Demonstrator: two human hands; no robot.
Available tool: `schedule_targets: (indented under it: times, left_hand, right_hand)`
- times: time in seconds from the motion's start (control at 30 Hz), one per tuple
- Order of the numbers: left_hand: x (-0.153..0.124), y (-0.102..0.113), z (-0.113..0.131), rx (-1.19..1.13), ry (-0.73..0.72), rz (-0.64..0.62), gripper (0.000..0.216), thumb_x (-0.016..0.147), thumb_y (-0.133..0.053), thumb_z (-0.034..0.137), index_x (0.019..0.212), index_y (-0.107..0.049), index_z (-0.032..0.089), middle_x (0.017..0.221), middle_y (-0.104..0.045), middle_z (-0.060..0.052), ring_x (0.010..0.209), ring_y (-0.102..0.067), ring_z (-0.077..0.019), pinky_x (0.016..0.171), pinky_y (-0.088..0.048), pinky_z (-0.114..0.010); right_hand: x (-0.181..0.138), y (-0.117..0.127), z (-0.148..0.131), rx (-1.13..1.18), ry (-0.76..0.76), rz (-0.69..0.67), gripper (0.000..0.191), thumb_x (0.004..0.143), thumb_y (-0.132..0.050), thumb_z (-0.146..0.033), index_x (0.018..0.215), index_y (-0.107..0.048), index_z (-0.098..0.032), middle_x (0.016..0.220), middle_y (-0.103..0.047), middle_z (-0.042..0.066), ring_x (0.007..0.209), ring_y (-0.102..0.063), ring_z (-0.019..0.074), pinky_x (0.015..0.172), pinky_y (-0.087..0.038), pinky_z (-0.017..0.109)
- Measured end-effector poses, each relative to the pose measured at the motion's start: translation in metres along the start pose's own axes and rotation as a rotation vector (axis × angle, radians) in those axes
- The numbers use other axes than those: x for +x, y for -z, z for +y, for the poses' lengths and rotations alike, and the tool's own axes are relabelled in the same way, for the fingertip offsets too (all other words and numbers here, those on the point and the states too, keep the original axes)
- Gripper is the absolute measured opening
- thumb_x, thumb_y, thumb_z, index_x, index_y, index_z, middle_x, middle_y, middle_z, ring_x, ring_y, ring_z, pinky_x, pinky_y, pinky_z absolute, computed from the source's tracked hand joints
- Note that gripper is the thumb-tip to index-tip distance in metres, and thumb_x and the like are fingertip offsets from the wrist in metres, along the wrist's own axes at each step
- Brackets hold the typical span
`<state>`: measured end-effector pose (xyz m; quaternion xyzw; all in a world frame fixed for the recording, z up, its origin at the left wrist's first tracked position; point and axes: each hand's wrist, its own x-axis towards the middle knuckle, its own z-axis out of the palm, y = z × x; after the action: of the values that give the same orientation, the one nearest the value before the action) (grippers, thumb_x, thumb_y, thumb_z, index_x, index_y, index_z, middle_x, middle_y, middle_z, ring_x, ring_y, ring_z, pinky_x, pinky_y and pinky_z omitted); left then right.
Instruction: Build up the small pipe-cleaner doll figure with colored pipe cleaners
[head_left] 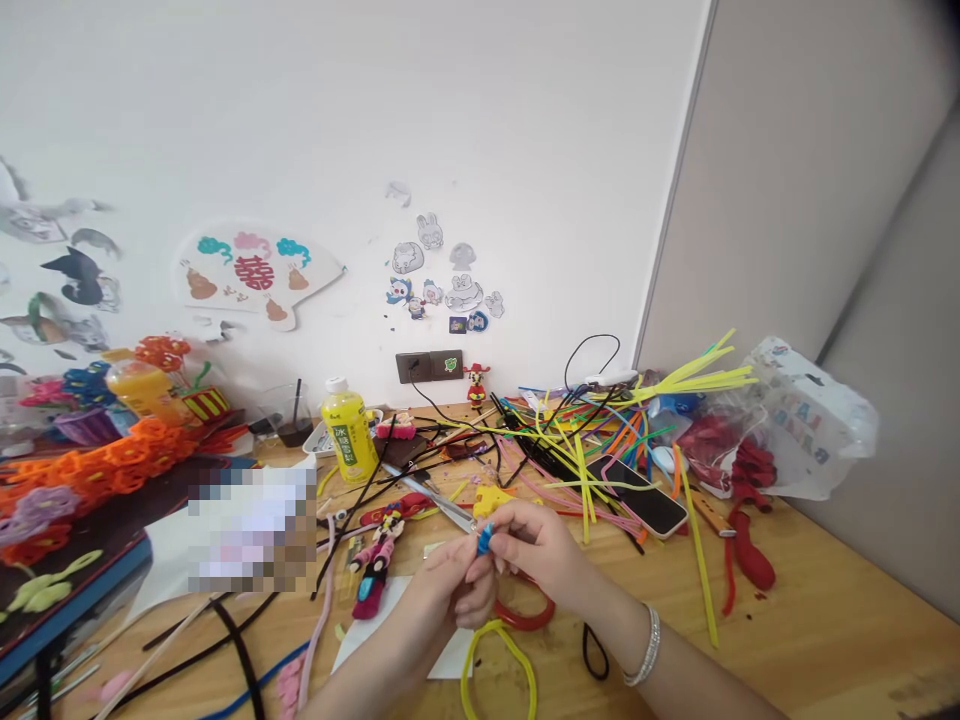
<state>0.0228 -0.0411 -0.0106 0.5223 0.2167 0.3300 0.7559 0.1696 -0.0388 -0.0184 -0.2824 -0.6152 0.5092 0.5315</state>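
Two hands of mine, the left hand [454, 582] and the right hand [541, 545], meet over the near middle of the desk [810, 620], both pinching one small blue piece [484, 538]. It sits between my fingertips, raised above the desktop. My left forearm slants in from the near left, its thumb lying along the piece and its other fingers curled below. My right forearm comes from the near right, back of the hand turned up, thumb and forefinger nipping the piece's right side; a bracelet [646, 645] circles that wrist. Near my hands lie a red loop [529, 618] and a yellow loop [466, 690].

On the far left, a purple pot [91, 428] holds pink and blue flowers, and a striped pot [206, 405] stands beside a juice bottle [144, 388] filled with orange-yellow liquid. Further right, a clear cup [292, 432] contains dark liquid and a black straw. Next comes a yellow bottle [347, 432], white-capped, with a white tray [318, 440] partly behind it; I cannot make out the tray's contents. At far right slumps a see-through bag [821, 425] with coloured letters.
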Motion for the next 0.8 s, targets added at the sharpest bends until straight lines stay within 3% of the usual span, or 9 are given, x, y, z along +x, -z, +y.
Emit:
schedule_targets:
  times: [0.1,0.2,0.3,0.47,0.63,0.8]
  left_hand:
    - [0.001,-0.001,-0.003,0.321,-0.131,0.216,0.039,0.079,-0.042,0.054,0.061,-0.040,0.020,0.048,-0.032,0.007,0.043,-0.025,-0.0089,0.044,-0.022,-0.022]
    - [0.000,-0.002,-0.004,0.725,-0.309,0.408,0.029,0.082,-0.043,0.045,0.072,-0.051,0.018,0.066,-0.050,-0.001,0.062,-0.043,-0.0158,0.059,-0.033,-0.026]
    - [-0.002,-0.001,-0.003,0.886,-0.337,0.399,0.025,0.084,-0.039,0.038,0.079,-0.054,0.019,0.074,-0.056,-0.004,0.069,-0.047,-0.0191,0.066,-0.035,-0.029]
    - [-0.002,0.000,-0.002,0.914,-0.386,0.428,0.023,0.083,-0.041,0.036,0.072,-0.053,0.021,0.063,-0.052,-0.002,0.061,-0.046,-0.0184,0.061,-0.035,-0.027]
    - [-0.003,-0.001,-0.004,0.953,-0.416,0.419,0.024,0.083,-0.042,0.033,0.064,-0.048,0.022,0.059,-0.047,0.000,0.057,-0.043,-0.0169,0.056,-0.033,-0.026]
    - [-0.004,0.004,-0.006,1.009,-0.422,0.387,0.020,0.083,-0.041,0.030,0.069,-0.051,0.021,0.063,-0.049,-0.002,0.059,-0.043,-0.0170,0.057,-0.033,-0.026]
  right_hand:
    - [0.001,-0.003,0.004,0.045,-0.053,0.056,0.028,0.069,-0.065,-0.043,0.074,-0.055,-0.017,0.054,-0.051,-0.005,0.045,-0.045,0.0067,0.046,-0.038,0.020]
    - [0.001,-0.008,0.006,0.036,-0.078,0.111,0.030,0.068,-0.065,-0.045,0.071,-0.052,-0.018,0.051,-0.047,-0.007,0.043,-0.043,0.0063,0.044,-0.037,0.019]
    - [-0.001,-0.012,0.004,-0.063,-0.040,0.174,0.024,0.072,-0.062,-0.040,0.071,-0.055,-0.017,0.053,-0.048,-0.005,0.046,-0.044,0.0074,0.046,-0.037,0.020]
    - [-0.006,-0.016,0.002,-0.192,0.011,0.291,0.016,0.074,-0.060,-0.032,0.080,-0.062,-0.017,0.061,-0.056,-0.001,0.055,-0.052,0.0114,0.051,-0.042,0.023]
    - [-0.008,-0.014,0.005,-0.209,0.045,0.265,0.014,0.076,-0.059,-0.030,0.082,-0.063,-0.018,0.063,-0.059,0.000,0.056,-0.055,0.0119,0.051,-0.043,0.022]
    - [-0.008,-0.009,0.000,-0.507,0.260,0.246,0.013,0.079,-0.057,-0.029,0.077,-0.065,-0.019,0.071,-0.066,0.003,0.066,-0.060,0.0149,0.061,-0.046,0.026]
